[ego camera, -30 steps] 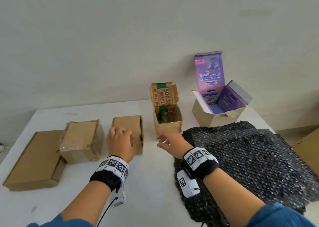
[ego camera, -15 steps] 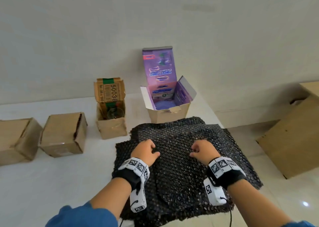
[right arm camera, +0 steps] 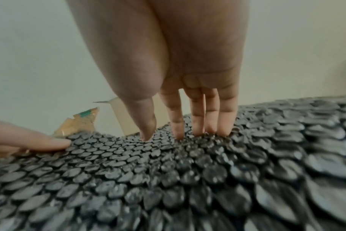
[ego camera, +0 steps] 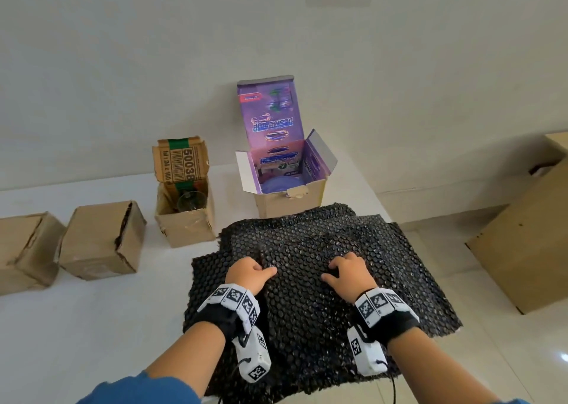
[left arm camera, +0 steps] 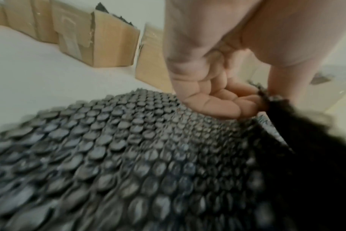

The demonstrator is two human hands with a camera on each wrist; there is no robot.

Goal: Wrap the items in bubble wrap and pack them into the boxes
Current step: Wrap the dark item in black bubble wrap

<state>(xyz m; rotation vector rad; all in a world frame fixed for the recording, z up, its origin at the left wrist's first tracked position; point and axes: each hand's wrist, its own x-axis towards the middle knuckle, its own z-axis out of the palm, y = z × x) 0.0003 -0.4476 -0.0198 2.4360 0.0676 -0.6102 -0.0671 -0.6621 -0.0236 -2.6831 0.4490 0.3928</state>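
Note:
A stack of black bubble wrap (ego camera: 399, 265) lies on the white table's (ego camera: 92, 326) near right corner. My left hand (ego camera: 252, 273) sits on the wrap's left part; in the left wrist view its curled fingers (left arm camera: 217, 103) pinch a raised edge of the bubble wrap (left arm camera: 128, 140). My right hand (ego camera: 345, 270) is on the middle of the wrap, and its fingertips (right arm camera: 198, 129) press down into the bubble wrap (right arm camera: 188, 179). Behind the wrap stand a small open cardboard box (ego camera: 184, 228) with a clear glass (ego camera: 190, 202) inside and an open purple-lined box (ego camera: 289, 200).
Two closed cardboard boxes (ego camera: 101, 240) (ego camera: 24, 250) sit on the table's left side. A large cardboard box (ego camera: 522, 243) stands on the floor to the right. The wrap overhangs the table's right and near edges. A plain wall rises behind.
Both hands left the closed boxes and came to rest on the bubble wrap, while the view swung right. Over the last half second they barely shifted.

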